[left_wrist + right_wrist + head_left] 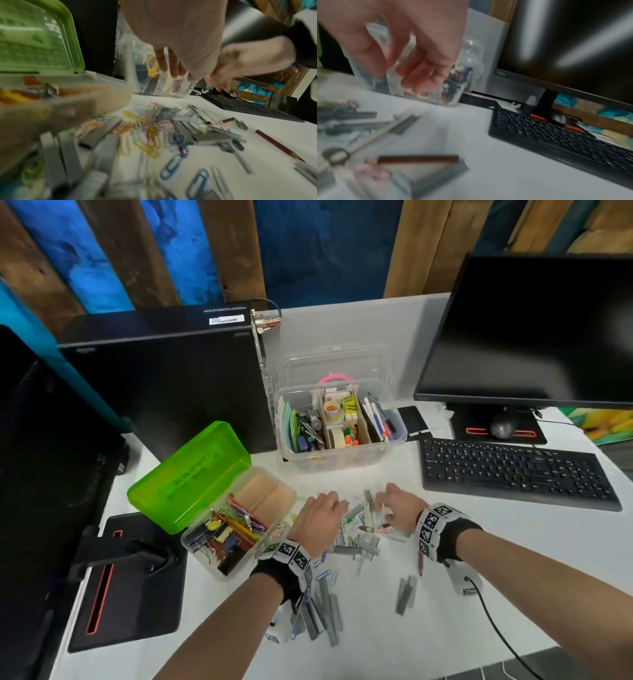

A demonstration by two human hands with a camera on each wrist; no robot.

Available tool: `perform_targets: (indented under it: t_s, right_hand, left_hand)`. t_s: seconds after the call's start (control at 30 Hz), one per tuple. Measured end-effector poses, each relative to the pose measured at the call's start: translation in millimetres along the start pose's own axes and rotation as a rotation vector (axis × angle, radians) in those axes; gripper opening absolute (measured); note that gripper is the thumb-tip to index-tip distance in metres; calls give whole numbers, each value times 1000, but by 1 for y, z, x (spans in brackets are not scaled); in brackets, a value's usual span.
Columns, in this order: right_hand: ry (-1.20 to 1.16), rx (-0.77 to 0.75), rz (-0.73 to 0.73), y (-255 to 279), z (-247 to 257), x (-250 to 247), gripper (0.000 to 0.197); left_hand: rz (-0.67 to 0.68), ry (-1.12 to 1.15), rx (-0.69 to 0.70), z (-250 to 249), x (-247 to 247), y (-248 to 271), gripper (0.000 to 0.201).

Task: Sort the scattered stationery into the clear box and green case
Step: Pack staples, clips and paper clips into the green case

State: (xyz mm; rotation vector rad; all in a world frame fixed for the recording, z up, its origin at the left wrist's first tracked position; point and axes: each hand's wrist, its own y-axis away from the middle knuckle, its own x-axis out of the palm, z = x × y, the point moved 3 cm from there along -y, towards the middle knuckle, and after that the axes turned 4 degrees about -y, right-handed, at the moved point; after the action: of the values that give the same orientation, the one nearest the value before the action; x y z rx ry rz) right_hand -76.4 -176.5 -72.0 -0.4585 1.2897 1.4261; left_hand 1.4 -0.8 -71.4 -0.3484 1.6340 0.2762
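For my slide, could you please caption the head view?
Both hands reach into scattered paper clips and staple strips between the open green case and clear box.

White desk [445, 611] before blue wall [325, 244] with wooden planks [233, 244].

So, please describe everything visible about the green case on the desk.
The green case is an oblong plastic box with a translucent lime-green lid and a clear base. It stands open on the white desk, lid tilted back, left of the left hand. Inside lie binder clips, coloured paper clips and a beige block.
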Motion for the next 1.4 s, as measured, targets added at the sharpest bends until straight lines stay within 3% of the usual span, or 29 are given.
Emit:
perform_targets:
  t_s: [0.1,0.27,0.43,0.57,0.7,0.77,0.83,0.97,1.1,1.27,1.4]
  right_hand:
    - [60,63,57,2,-17,17,34]
    - [171,36,3,-1,-19,24,18]
    - [260,15,-8,-8,-20,24,20]
    - [171,-8,31,-4,-24,12,7]
    - [-74,65,44,8,-41,5,19]
    - [-63,75,54,14,-47,5,25]
    - [-29,50,106,25,-48,8,19]
    - [130,-75,224,46,-44,18,24]
    - [263,-244,220,54,-44,29,33]
    - [508,-309,287,46,-45,34,30]
    - [487,-282,315,43,-44,28,27]
  left_hand:
    - [73,6,-15,-10,7,-9,20]
    - [140,3,-22,-28,10,-26,23]
    - [214,48,-54,-30,23,-37,20]
    - [222,53,-52,-23,28,-39,22]
    - [235,46,-10,-26,29,-42,20]
    - [232,36,5,-31,29,-43,19]
    - [236,17,4,-34,29,-42,21]
    - [211,-8,-49,-27,31,-38,22]
    - [179,-25,-123,-20,35,-32,22]
    - [162,-15,-181,-16,36,-28,19]
    - [162,-1,-225,-8,35,-18,30]
